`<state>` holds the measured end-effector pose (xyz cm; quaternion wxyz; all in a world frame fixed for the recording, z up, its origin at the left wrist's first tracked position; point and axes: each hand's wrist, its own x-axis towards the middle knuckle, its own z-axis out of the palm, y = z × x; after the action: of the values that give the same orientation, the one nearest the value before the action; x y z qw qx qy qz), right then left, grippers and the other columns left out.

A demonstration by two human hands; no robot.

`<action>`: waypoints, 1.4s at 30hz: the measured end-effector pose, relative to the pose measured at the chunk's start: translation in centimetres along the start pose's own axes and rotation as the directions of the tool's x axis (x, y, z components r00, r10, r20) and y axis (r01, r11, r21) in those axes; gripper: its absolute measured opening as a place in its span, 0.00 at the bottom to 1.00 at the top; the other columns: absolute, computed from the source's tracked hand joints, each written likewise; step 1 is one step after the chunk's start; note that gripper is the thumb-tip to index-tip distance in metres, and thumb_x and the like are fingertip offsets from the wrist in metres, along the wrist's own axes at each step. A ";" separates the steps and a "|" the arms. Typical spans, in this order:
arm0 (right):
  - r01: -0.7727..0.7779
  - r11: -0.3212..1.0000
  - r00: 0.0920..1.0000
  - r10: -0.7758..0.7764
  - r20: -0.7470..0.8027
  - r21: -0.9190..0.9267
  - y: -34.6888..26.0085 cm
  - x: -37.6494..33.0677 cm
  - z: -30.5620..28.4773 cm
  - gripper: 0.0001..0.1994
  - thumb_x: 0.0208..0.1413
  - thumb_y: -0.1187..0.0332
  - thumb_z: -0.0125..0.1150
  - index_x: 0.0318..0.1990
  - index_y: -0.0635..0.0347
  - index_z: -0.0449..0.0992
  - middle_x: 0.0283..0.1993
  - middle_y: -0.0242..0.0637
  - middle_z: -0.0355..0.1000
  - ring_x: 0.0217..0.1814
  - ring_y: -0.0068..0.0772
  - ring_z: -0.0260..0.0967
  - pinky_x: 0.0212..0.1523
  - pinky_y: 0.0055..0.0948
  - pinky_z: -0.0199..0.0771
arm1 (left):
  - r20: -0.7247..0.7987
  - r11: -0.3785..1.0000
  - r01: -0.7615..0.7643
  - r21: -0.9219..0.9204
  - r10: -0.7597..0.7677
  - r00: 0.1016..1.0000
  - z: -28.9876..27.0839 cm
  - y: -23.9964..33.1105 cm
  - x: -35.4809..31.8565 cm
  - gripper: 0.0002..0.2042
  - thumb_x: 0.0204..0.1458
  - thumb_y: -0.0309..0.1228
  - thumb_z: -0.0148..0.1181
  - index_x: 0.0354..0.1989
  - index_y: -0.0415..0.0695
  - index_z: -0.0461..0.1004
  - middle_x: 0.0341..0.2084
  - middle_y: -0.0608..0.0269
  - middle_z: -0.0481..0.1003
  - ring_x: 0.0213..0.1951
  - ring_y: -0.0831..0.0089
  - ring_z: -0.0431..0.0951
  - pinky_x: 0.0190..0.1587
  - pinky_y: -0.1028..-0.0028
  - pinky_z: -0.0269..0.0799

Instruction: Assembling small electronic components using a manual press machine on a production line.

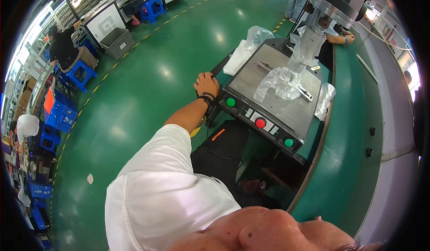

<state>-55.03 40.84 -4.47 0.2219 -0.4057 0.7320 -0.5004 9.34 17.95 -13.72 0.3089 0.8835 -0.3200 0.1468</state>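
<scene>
My left hand (207, 85), with a black watch on its wrist, is at the left side of a bench-top press machine (309, 125). Its fingers curl over the dark bench edge (218, 68) beside the machine's front left corner. My right hand is out of view. On the grey metal plate (251, 78) lies crumpled clear plastic film (280, 84). A narrow metal strip with holes (305, 93) pokes out at its right, and a bar (264, 65) sits at its far left. Above the film hangs the press head (313, 38), wrapped in clear plastic.
The machine's front panel has a red button (260, 122) between two green buttons (230, 102). White bags (235, 61) lie left of the plate. Another person's forearm (338, 39) rests behind the press. Across the green floor (148, 81), people sit on blue stools (82, 74).
</scene>
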 end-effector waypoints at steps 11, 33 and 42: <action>0.002 1.000 1.000 -0.002 0.000 0.009 0.1 0.1 0.1 0.16 0.66 0.59 0.55 0.26 0.53 0.66 0.22 0.20 0.55 0.18 0.10 0.43 0.17 0.18 0.39 | -0.017 1.000 0.000 0.000 0.000 1.000 0.1 -0.1 0.0 0.12 0.51 0.36 0.58 0.44 0.52 0.72 0.45 0.59 0.69 0.51 0.57 0.71 0.52 0.54 0.62; -0.017 0.999 1.000 0.017 -0.010 0.042 1.0 0.3 -0.1 0.16 0.67 0.61 0.54 0.26 0.53 0.65 0.22 0.18 0.53 0.18 0.09 0.41 0.17 0.18 0.37 | -0.025 1.000 -0.005 0.013 0.005 1.000 0.0 0.1 -0.1 0.11 0.51 0.36 0.58 0.43 0.52 0.72 0.44 0.60 0.70 0.50 0.58 0.71 0.51 0.55 0.63; -0.020 0.999 1.000 0.020 -0.004 0.034 -0.3 -0.3 0.2 0.16 0.66 0.59 0.56 0.26 0.53 0.66 0.21 0.18 0.53 0.18 0.09 0.41 0.17 0.18 0.37 | -0.021 1.000 -0.005 0.010 0.005 1.000 0.1 0.0 -0.1 0.11 0.51 0.37 0.58 0.43 0.53 0.72 0.44 0.60 0.70 0.50 0.58 0.72 0.50 0.55 0.63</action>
<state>-54.64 40.91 -4.28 0.2323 -0.3934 0.7281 -0.5111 9.31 17.90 -13.83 0.3077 0.8825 -0.3183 0.1586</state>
